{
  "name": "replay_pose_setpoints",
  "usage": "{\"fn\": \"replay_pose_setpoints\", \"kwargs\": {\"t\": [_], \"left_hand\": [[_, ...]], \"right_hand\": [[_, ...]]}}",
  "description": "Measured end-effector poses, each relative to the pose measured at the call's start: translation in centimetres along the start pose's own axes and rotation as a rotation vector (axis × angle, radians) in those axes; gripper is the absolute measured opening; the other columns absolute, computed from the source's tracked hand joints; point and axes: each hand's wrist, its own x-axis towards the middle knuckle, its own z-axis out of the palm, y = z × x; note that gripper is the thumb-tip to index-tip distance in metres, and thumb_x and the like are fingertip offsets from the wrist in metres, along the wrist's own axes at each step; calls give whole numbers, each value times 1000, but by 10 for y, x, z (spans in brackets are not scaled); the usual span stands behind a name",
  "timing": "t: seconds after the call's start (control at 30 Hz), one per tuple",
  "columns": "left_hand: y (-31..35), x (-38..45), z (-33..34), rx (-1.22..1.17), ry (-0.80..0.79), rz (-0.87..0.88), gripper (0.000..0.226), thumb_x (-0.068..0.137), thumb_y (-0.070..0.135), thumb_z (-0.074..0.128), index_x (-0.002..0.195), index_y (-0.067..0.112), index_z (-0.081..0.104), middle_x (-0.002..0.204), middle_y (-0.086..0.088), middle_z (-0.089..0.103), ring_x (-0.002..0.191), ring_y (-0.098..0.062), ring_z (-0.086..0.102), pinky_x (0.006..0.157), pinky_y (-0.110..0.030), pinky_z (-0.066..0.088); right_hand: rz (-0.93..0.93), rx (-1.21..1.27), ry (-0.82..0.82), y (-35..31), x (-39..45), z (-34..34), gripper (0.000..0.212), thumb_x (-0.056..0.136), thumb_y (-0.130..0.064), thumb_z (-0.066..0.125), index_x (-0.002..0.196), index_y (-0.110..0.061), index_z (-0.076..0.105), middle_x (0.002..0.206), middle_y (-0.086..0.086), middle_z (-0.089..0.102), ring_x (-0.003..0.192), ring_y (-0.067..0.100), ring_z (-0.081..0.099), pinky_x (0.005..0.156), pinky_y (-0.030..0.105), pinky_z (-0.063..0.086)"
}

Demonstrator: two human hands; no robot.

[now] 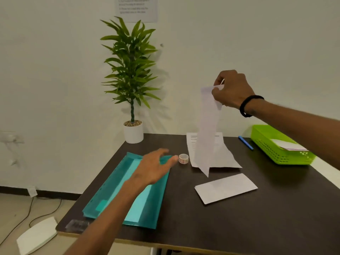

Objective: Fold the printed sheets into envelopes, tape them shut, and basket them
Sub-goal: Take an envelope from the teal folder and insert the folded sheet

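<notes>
My right hand (232, 90) pinches the top edge of a printed sheet (207, 137) and holds it high above the table, so it hangs down curled. Under it lie more printed sheets (223, 159) flat on the dark table (239, 227). A white envelope (226, 188) lies in front of them. My left hand (154, 167) hovers open over a teal folder (128, 196), its fingertips close to a small roll of clear tape (183, 158). A green basket (276, 144) at the right holds one folded white envelope (287, 144).
A potted plant (131, 80) in a white pot stands at the table's back left corner. A blue pen (245, 142) lies between the sheets and the basket. Cables and a white board (36, 234) lie on the floor to the left.
</notes>
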Motion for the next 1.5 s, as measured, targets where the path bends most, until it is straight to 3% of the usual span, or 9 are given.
{"fn": "replay_pose_setpoints", "kwargs": {"t": [0.17, 0.3, 0.43, 0.53, 0.6, 0.77, 0.97, 1.2, 1.5], "left_hand": [[131, -15, 15, -460, -226, 196, 93, 82, 75, 62, 160, 41, 22, 160, 4, 41, 139, -21, 51, 110, -45, 48], [170, -24, 43, -738, -113, 164, 51, 104, 27, 60, 151, 32, 41, 144, 2, 57, 126, -20, 60, 98, -42, 57], [162, -28, 62, -934, -105, 41, 35, 102, 7, 54, 131, 24, 61, 114, 1, 75, 101, -18, 72, 85, -37, 62], [150, -32, 68, -986, -138, -60, 32, 98, 1, 52, 118, 23, 65, 98, 5, 77, 83, -12, 73, 69, -27, 58], [141, -29, 75, -996, -173, -114, 35, 97, 2, 52, 126, 19, 62, 111, -2, 74, 92, -19, 69, 73, -31, 55], [119, -9, 102, -967, -206, -201, 31, 102, 14, 52, 130, 29, 53, 126, -1, 64, 106, -21, 62, 85, -36, 51], [77, 54, 126, -995, 4, -109, 56, 97, 9, 63, 140, 42, 49, 136, -3, 67, 117, -27, 68, 92, -47, 61], [46, 104, 150, -1072, -40, -72, 37, 97, 1, 65, 130, 17, 66, 116, 6, 77, 109, -18, 74, 89, -40, 63], [36, 109, 162, -1231, -100, -157, 30, 92, -1, 70, 119, 11, 73, 131, -4, 71, 114, -25, 72, 80, -33, 63]], "right_hand": [[82, 77, -162, 1, -52, -25, 20, 88, -12, 62, 108, -13, 58, 84, 8, 68, 45, 6, 66, 41, 15, 46], [172, 276, -298, 9, -88, -37, 26, 96, -37, 68, 110, -16, 61, 80, 9, 77, 61, 18, 76, 56, 28, 60], [200, 275, -229, 49, -103, -45, 48, 85, -63, 73, 110, -23, 65, 93, 0, 76, 81, 16, 76, 76, 36, 62], [276, 228, -219, 94, -113, -41, 51, 77, -50, 87, 116, -25, 66, 107, -1, 69, 98, 15, 70, 88, 38, 59], [423, 452, -335, 121, -121, -31, 59, 75, -31, 93, 125, -21, 63, 112, 10, 73, 104, 27, 73, 92, 45, 61], [579, 837, -488, 153, -132, 8, 58, 82, 8, 79, 133, -12, 61, 99, 14, 78, 90, 25, 78, 73, 33, 65], [649, 934, -439, 188, -113, 70, 51, 88, 6, 74, 132, -16, 63, 113, 16, 77, 90, 23, 78, 70, 28, 62], [669, 1045, -377, 222, -105, 121, 46, 92, 2, 70, 131, -23, 65, 117, 10, 77, 97, 26, 77, 67, 33, 63], [693, 1206, -356, 241, -119, 142, 44, 94, 0, 67, 134, -15, 60, 120, 13, 76, 105, 33, 75, 77, 40, 65]]}}
